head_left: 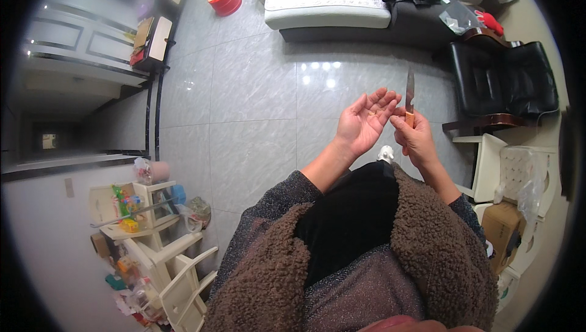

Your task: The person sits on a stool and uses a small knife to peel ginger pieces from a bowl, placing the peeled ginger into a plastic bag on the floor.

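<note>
My right hand [415, 136] grips an upright knife [409, 91] by its light wooden handle, blade pointing away from me. Just left of it, my left hand [363, 123] is turned palm up with loosely curved fingers, cupping small pale bits [372, 113] too small to make out. Its fingertips are close beside the handle; I cannot tell whether they touch it.
A sofa [323, 17] stands ahead, a red round container [224, 1] to its left. A black armchair [500, 75] and stacked white chairs [482, 167] line the right. Cluttered white furniture [177, 246] is at lower left, stairs [67, 118] at far left.
</note>
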Tool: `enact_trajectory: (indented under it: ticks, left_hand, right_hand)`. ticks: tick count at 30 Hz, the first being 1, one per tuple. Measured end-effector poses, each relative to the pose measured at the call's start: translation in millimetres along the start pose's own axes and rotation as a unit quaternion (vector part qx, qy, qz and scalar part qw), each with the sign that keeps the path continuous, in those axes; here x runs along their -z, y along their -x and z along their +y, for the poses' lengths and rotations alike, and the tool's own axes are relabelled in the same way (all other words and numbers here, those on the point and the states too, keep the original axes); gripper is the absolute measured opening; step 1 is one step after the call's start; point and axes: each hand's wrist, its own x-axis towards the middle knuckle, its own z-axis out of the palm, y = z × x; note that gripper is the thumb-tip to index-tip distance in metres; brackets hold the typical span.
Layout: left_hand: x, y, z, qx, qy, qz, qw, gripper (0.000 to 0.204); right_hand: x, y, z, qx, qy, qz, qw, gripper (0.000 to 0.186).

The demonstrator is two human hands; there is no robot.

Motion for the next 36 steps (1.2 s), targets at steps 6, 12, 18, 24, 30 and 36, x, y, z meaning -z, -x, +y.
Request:
enact_trajectory:
  ticks: [6,12,18,24,30,36]
  left_hand:
    - [-2,2,1,-0.009,-0.030,0.007,0.999,0.042]
    - [-3,1,4,-0.021,-0.060,0.018,0.998,0.047]
    - [-1,1,0,-0.001,-0.073,0.014,0.997,0.049]
    - [2,0,-2,0.004,-0.063,0.001,0.998,0.050]
    - [1,0,-3,0.007,-0.065,0.007,0.998,0.050]
    - [4,-1,-4,0.010,-0.053,0.017,0.998,0.049]
  right_hand:
    - [2,-6,1,0.002,0.021,0.009,1.000,0.011]
    - [-1,-7,-7,0.087,0.134,0.030,0.987,0.009]
    - [-11,-8,-28,0.148,0.252,-0.017,0.956,0.009]
    - [-15,-16,-20,0.204,0.276,-0.019,0.939,0.015]
    - [-1,-21,-16,0.234,0.322,0.029,0.917,0.018]
    - [3,-17,-10,0.249,0.377,0.018,0.892,0.024]
